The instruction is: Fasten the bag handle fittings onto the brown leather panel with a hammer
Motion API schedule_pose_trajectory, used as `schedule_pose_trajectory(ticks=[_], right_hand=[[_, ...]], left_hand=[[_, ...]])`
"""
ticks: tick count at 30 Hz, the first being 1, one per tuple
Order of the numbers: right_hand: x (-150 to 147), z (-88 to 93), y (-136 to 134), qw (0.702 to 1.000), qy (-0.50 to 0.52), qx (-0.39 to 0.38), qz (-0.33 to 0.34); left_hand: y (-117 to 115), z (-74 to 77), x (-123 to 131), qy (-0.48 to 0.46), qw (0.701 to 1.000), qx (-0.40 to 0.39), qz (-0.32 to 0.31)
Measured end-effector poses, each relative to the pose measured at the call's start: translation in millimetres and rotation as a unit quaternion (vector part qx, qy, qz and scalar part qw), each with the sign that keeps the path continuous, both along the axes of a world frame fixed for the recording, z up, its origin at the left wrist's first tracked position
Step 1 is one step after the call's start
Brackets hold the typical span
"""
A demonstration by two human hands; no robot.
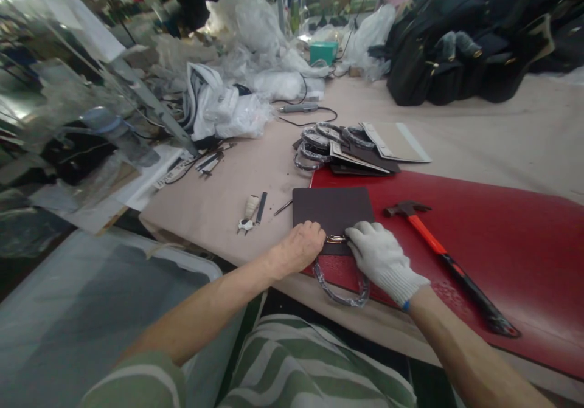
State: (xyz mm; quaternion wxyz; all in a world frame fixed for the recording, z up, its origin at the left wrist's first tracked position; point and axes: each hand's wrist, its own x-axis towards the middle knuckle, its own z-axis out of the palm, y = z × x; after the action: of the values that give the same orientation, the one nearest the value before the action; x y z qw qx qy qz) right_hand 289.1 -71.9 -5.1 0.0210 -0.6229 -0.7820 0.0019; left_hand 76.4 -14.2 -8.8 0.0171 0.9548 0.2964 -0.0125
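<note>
A dark brown flat panel point(335, 204) lies on the red mat, and a shiny gold-coloured metal fitting point(336, 239) sits near its front edge. A round handle wrapped in clear plastic point(344, 301) hangs from that edge over the mat's front. My bare left hand point(305, 245) is closed at the left end of the fitting, fingers curled over the panel's near edge. My right hand point(381, 256), in a white knitted glove, is closed at the right end, its fingertips against the fitting. The undersides of both grips are hidden. A claw hammer point(438, 247) with a red and black handle lies right of my right hand.
More panels with plastic-wrapped handles point(328, 137) are piled behind the mat point(483, 225). Nippers point(249, 213), a dark strip point(261, 207) and a thin pointed tool point(283, 208) lie on the left. Black bags point(456, 61) and clear plastic wrapping point(255, 31) stand at the back.
</note>
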Motion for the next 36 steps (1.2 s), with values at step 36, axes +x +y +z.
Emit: schedule_pose_trajectory(ticks=[36], right_hand=[[24.2, -52.9, -21.4, 0.972, 0.175, 0.155, -0.004]], left_hand=[[80.0, -10.8, -92.6, -0.158, 0.862, -0.098, 0.471]])
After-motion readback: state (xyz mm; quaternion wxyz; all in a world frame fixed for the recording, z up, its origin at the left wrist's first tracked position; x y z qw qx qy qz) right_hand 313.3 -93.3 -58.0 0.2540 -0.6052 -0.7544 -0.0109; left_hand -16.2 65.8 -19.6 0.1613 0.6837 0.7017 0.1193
